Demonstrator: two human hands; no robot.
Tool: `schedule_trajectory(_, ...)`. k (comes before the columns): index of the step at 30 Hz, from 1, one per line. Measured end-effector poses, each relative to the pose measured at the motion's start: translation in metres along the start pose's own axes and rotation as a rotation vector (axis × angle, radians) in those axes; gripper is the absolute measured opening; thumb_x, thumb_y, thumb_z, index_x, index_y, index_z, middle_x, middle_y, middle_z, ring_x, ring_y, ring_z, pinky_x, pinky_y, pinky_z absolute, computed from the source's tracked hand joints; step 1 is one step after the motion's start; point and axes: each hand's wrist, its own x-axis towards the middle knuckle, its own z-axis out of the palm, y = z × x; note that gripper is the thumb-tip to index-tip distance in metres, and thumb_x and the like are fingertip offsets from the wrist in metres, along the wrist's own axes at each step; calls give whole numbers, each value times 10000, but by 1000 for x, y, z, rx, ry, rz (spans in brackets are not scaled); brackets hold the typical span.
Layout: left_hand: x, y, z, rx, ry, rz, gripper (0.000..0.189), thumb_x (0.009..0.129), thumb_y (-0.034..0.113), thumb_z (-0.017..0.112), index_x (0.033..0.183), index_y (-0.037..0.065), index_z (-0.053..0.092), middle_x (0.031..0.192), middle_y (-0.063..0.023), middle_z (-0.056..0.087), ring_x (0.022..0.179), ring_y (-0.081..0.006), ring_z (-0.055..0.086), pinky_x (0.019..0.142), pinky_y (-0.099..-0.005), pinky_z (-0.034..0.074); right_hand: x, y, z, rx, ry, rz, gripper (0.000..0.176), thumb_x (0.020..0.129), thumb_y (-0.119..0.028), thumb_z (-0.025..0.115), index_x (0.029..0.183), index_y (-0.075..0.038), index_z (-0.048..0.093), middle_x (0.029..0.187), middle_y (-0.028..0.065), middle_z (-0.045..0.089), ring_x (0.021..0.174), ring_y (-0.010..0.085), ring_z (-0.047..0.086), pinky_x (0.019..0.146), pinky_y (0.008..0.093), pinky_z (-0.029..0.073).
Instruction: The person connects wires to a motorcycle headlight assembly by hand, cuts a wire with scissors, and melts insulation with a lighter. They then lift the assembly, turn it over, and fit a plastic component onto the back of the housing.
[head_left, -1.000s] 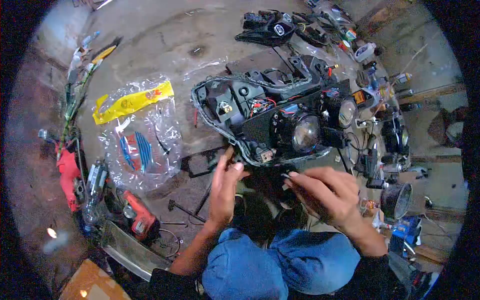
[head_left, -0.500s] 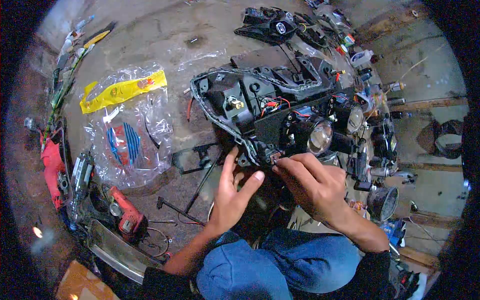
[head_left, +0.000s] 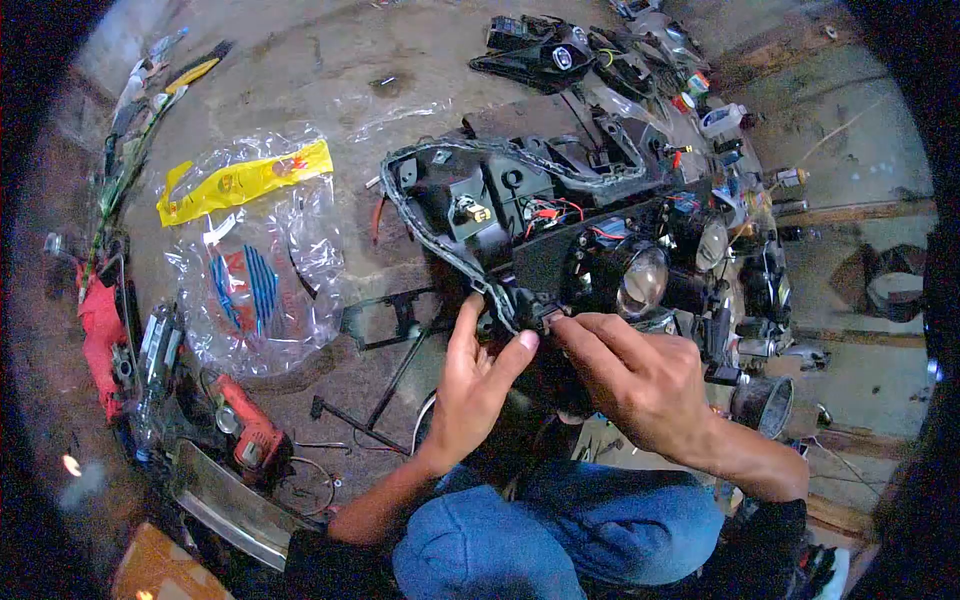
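A black headlight housing [head_left: 430, 225], open-faced with grey sealant along its rim, lies before me with its lower corner towards my lap. My left hand [head_left: 472, 375] grips this corner, fingers along the outer side and thumb at the rim's end. Just to the right, my right hand [head_left: 640, 375] is closed in a pinch against the same corner; whatever small part its fingertips hold is hidden. Inside the housing show a brass-coloured bulb fitting [head_left: 475, 211] and red wires [head_left: 548, 213]. Two round projector lenses [head_left: 641, 283] sit on the right side of the housing.
To the left lies a clear plastic bag [head_left: 270, 340] with a yellow strip [head_left: 245, 185]. Below it are a red power tool [head_left: 255, 425] and a long lens cover [head_left: 230, 500]. Black metal brackets [head_left: 385, 320] lie near my left hand. More lamp parts [head_left: 540, 55] crowd the far right.
My left thumb has moved slightly right and up onto the rim's end. My right wrist and forearm have shifted a little to the right, the fingertips staying at the corner.
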Motion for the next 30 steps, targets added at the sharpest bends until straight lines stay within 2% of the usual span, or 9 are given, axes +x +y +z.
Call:
schedule_trajectory(4, 0, -6, 0, -17, 7, 33, 633, 1021, 166, 706, 1523, -34, 376, 1284, -95, 639, 1165, -146, 612, 1036, -330, 489, -2, -1, 2, -1, -19, 6, 441, 844, -115, 676, 1276, -27, 688, 1147, 40, 699, 670, 128, 703, 547, 292, 559)
schedule_trajectory(13, 0, -7, 1, -23, 5, 25, 614, 1028, 145, 699, 1525, -15, 377, 1270, -87, 647, 1146, -144, 628, 1019, -326, 508, 7, -7, -7, -80, -85, 10, 398, 856, -145, 662, 1232, -17, 658, 905, 41, 598, 638, 140, 675, 526, 295, 543)
schedule_trajectory(19, 0, -10, 1, -43, -14, 48, 585, 1038, 137, 684, 1521, -4, 384, 1276, -86, 648, 1145, -145, 632, 1000, -318, 517, 16, -10, -16, -151, -197, 5, 307, 857, -178, 663, 1125, -30, 639, 861, 32, 589, 641, 135, 685, 501, 295, 545)
schedule_trajectory(25, 1, -7, 4, -5, 10, 70, 590, 1035, 137, 682, 1528, -5, 389, 1281, -85, 649, 1144, -146, 630, 993, -316, 516, 17, -11, -11, -181, -217, 7, 166, 887, -170, 652, 1001, -55, 614, 803, 28, 573, 563, 141, 664, 443, 303, 526)
schedule_trajectory(28, 1, -10, 3, 23, 20, 84, 590, 1034, 130, 678, 1531, -9, 390, 1285, -88, 648, 1146, -148, 629, 993, -314, 515, 14, -12, -7, -201, -291, 24, 380, 855, -161, 661, 1193, 6, 614, 870, 41, 577, 603, 147, 672, 509, 302, 542)
schedule_trajectory(30, 1, -10, 2, 37, 22, 69, 585, 1035, 122, 672, 1530, -13, 391, 1293, -91, 644, 1150, -150, 628, 995, -311, 514, 14, -16, -10, -234, -294, 27, 364, 863, -170, 656, 1175, 13, 608, 863, 41, 576, 594, 143, 671, 500, 295, 539)
